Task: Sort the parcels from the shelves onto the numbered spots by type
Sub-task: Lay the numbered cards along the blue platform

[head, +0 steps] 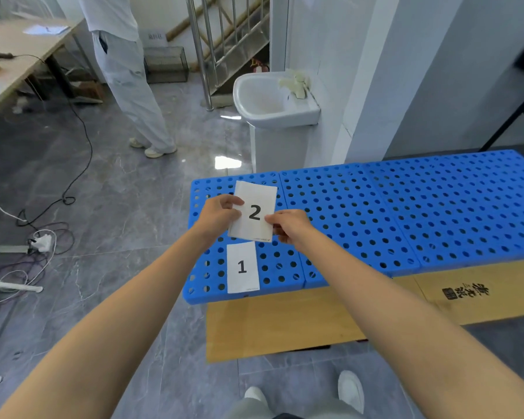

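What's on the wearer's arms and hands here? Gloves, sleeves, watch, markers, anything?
Nothing. Both forearms are bare for as far as the frame shows them, with no sleeve edge in view. The left hand and right hand are bare: no gloves, watch, bands, cables or tracking markers visible. No rings show on the fingers, though part of them is hidden. Nails look short and unpainted.
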